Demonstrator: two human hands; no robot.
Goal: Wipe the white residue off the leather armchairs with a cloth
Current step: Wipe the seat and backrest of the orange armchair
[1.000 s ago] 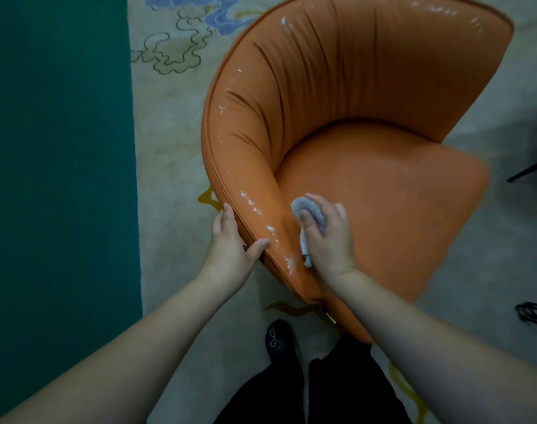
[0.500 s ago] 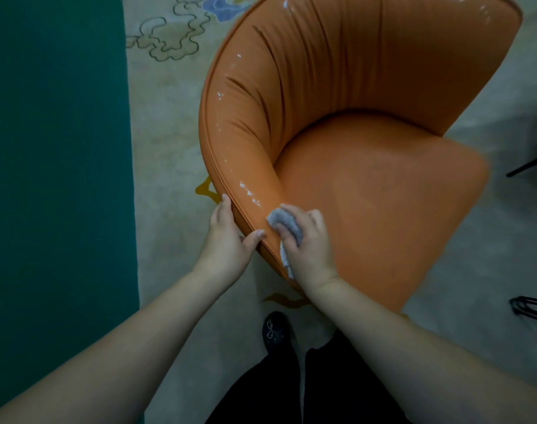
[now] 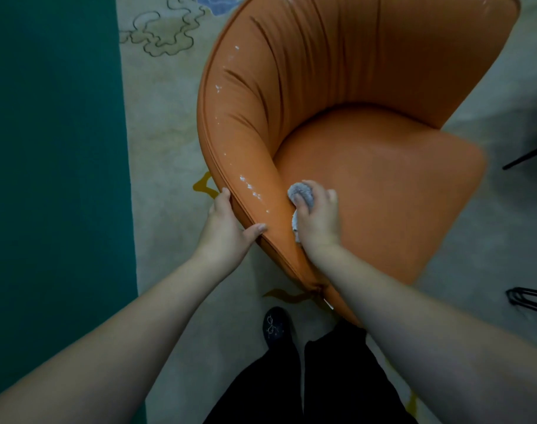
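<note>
An orange leather armchair (image 3: 368, 185) with a curved pleated back fills the middle of the view. White residue specks (image 3: 249, 187) dot the near armrest and run up its rim. My right hand (image 3: 317, 220) grips a bunched grey cloth (image 3: 301, 193) and presses it against the inner side of that armrest, just right of the specks. My left hand (image 3: 227, 232) holds the armrest's outer edge, thumb on top and fingers down the outside.
The chair stands on a pale patterned carpet (image 3: 166, 142). A dark green surface (image 3: 53, 179) borders the left. Black metal legs (image 3: 528, 298) of other furniture show at the right edge. My black shoe (image 3: 276, 327) and trousers are below the armrest.
My right hand with the cloth slid left onto the armrest top, then back right to its inner side. The white smear nearest my left thumb is gone. My left hand kept its hold.
</note>
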